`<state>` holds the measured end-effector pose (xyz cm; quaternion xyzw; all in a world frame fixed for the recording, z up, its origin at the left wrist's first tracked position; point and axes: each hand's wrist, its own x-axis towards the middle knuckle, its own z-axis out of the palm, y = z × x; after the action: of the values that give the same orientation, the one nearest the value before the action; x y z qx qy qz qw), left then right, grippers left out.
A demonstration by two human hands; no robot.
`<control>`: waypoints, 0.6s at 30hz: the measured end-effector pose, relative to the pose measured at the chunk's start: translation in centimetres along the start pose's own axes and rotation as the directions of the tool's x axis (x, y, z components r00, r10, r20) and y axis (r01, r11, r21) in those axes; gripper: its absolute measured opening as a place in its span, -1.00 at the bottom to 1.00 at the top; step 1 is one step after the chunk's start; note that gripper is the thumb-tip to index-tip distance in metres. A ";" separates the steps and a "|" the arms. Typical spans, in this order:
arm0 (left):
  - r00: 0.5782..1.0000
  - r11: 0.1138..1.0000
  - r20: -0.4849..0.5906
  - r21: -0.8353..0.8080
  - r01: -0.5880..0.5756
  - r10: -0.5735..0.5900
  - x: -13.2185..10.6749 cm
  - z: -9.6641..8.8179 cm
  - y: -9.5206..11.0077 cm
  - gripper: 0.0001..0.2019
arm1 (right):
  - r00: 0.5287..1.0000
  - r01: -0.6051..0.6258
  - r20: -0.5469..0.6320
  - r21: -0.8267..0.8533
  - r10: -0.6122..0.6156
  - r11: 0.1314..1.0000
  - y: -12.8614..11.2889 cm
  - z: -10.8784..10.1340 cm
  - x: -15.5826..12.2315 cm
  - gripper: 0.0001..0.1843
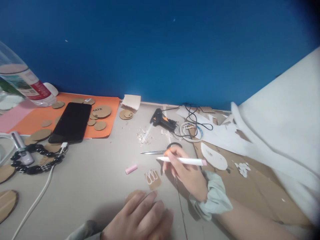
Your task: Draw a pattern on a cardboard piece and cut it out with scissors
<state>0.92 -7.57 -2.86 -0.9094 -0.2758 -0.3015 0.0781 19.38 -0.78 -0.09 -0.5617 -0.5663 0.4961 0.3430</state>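
My right hand (pixel 186 176) is closed around a white marker (pixel 187 161) with a pink end. Its uncapped tip points left, above the table. Scissors (pixel 152 152) lie partly hidden behind that hand. A small brown cardboard piece (pixel 155 184) bears a white looping line. My left hand (pixel 142 218) rests at the bottom with bent fingers slightly apart, fingertips close to that piece. Its fingers partly cover a rounded cardboard piece (pixel 132 196); its thumb is hidden. A pink marker cap (pixel 131 169) lies left of the looped drawing.
A black glue gun (pixel 162 120) with a tangled cord lies near the blue wall. Left are a phone (pixel 71 122) on orange paper (pixel 110 116), cardboard discs, a bead bracelet (pixel 32 170) and a tilted bottle (pixel 27 83). Cardboard (pixel 250 190) and white scraps lie right.
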 end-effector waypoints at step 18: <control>0.994 1.000 0.109 0.023 0.011 -0.013 -0.1 0.0 -0.1 -0.68 | 0.988 0.058 0.149 -0.222 -0.025 0.973 -0.1 0.0 -0.3 -0.74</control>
<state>0.79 -7.49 -2.87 -0.9218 -0.2886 -0.2487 0.0714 19.43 -1.03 0.07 -0.5473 -0.6541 0.4610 0.2451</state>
